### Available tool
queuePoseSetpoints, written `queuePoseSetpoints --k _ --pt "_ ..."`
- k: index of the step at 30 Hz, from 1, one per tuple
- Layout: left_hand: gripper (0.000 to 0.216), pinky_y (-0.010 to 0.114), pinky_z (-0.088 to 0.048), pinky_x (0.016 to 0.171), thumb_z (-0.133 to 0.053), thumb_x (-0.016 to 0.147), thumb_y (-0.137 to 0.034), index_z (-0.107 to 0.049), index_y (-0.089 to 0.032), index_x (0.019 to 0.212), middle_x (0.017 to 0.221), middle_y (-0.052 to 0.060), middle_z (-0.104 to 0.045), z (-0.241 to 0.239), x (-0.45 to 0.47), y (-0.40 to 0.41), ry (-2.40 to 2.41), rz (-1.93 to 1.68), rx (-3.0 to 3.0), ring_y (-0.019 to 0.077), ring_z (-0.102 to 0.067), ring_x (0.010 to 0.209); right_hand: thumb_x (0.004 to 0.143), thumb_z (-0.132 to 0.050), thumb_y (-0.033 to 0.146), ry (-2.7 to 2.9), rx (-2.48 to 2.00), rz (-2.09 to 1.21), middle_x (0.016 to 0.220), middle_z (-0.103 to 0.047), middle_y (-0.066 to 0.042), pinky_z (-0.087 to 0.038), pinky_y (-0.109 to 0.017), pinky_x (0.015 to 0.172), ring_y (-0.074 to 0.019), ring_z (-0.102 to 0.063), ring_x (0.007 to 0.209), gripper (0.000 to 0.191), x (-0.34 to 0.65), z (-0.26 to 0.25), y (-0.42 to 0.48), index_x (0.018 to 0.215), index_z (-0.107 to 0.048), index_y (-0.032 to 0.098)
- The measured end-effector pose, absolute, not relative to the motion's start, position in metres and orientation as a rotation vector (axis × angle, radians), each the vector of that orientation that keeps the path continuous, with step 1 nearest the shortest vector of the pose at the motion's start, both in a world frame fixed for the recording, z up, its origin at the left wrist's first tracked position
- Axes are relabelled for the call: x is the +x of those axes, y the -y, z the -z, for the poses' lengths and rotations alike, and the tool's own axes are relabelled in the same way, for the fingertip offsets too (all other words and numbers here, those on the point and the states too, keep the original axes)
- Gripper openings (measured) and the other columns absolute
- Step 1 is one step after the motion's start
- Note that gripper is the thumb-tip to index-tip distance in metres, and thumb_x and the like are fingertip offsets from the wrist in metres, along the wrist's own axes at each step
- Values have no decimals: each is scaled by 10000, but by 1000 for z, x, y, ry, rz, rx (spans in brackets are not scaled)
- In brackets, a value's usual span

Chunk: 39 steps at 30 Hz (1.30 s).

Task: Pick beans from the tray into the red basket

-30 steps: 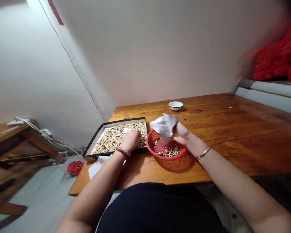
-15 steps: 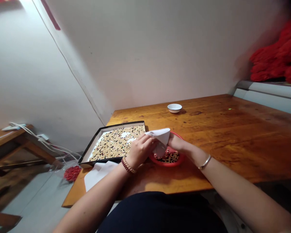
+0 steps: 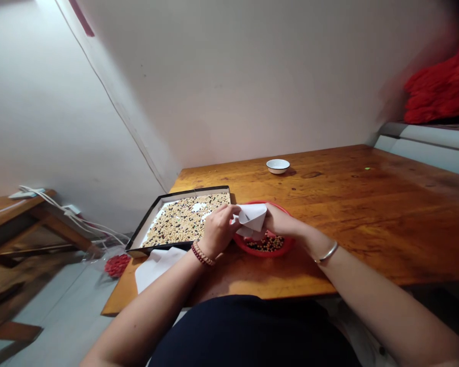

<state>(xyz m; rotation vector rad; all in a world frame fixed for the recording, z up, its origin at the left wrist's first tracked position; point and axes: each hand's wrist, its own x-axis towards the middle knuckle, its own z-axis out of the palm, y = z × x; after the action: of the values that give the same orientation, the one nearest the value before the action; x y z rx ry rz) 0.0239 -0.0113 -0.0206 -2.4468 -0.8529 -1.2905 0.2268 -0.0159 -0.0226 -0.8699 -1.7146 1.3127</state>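
A folded white sheet of paper (image 3: 255, 218) is held between my two hands, above a red bowl (image 3: 290, 248). My left hand (image 3: 219, 228) pinches the paper's left edge with thumb and fingers. On the other side, my right hand (image 3: 278, 220) is closed around the paper's right edge, its fingertips partly hidden. Dark and tan beans (image 3: 268, 244) lie in the bottom of the bowl. Left of the bowl, a shallow black-edged box (image 3: 147, 224) holds a spread layer of pale beans (image 3: 179, 221) mixed with dark ones.
Another white sheet (image 3: 155, 267) lies under the box's front edge. A small white dish (image 3: 278, 166) stands farther back on the wooden table (image 3: 348, 204). Red material (image 3: 439, 94) is piled at the far right. White cables (image 3: 92, 224) hang from a side table at left.
The paper has been folded further; its raised flap has come down and a rolled opening now shows. My left hand has shifted slightly left, its fingers now pinching the paper's edge.
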Motion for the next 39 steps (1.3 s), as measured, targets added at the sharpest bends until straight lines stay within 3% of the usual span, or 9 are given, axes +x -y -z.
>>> queuePoseSetpoints --k 4,8,14,16,19,24,29,32,39 --pt "81 269 -524 744 -635 906 -116 -641 -196 902 852 22 -715 11 20 7 975 1100 -2481 165 -650 809 716 -693 244 1691 -999 -1308 705 -732 -42 -450 -245 496 -179 -632 581 174 230 17 18 854 -747 154" --pt "87 323 -522 833 -614 968 -254 -685 -203 961 991 64 -746 2 7 -1 1387 671 -2422 229 -660 959 708 -756 313 1484 -1051 -1267 678 -713 -59 -451 -256 464 -159 -594 525 216 232 15 13 827 -744 133" --pt "246 364 -518 865 -533 954 -202 -746 -185 1075 1097 127 -755 1 -19 -16 1937 37 -2186 303 -655 1087 676 -857 467 1119 -817 -1272 795 -749 -59 -526 -276 584 -170 -632 680 362 234 16 6 863 -741 179" --pt "273 356 -517 863 -519 949 -201 -755 -197 1086 1107 118 -761 1 -22 -19 1976 20 -2196 297 -662 1097 667 -871 482 1028 -808 -1324 832 -753 -45 -561 -296 639 -183 -653 733 403 235 15 2 925 -733 204" --pt "281 332 -513 843 -514 940 -199 -761 -202 1076 1093 108 -770 1 -22 -21 1996 39 -2250 278 -684 1057 786 -768 572 961 -753 -1488 858 -746 -38 -582 -299 664 -167 -654 725 424 238 10 -3 1015 -713 219" --pt "322 322 -509 861 -475 954 -166 -746 -194 1126 1085 117 -753 7 -23 -25 1893 126 -2396 244 -692 1005 906 -601 632 935 -634 -1557 943 -753 -47 -555 -252 606 -145 -658 719 411 242 0 -2 970 -677 233" --pt "313 343 -513 906 -483 975 -184 -757 -177 1125 1151 126 -733 11 -25 -27 1757 187 -2409 254 -671 1026 863 -580 729 998 -536 -1589 1050 -754 -85 -554 -256 578 -166 -669 764 504 240 0 -2 920 -658 234" --pt "337 328 -509 918 -494 935 -98 -792 -207 1050 1087 99 -760 12 -24 -27 1723 201 -2460 246 -673 1028 831 -603 753 1070 -521 -1599 1012 -754 -91 -580 -300 604 -196 -677 777 531 235 3 -4 930 -662 235" --pt "335 314 -522 920 -532 897 -87 -811 -216 1029 1021 102 -786 16 -22 -30 1823 169 -2481 229 -711 981 843 -638 690 976 -556 -1629 1027 -756 -78 -601 -319 692 -207 -696 859 450 232 9 -1 946 -675 254"
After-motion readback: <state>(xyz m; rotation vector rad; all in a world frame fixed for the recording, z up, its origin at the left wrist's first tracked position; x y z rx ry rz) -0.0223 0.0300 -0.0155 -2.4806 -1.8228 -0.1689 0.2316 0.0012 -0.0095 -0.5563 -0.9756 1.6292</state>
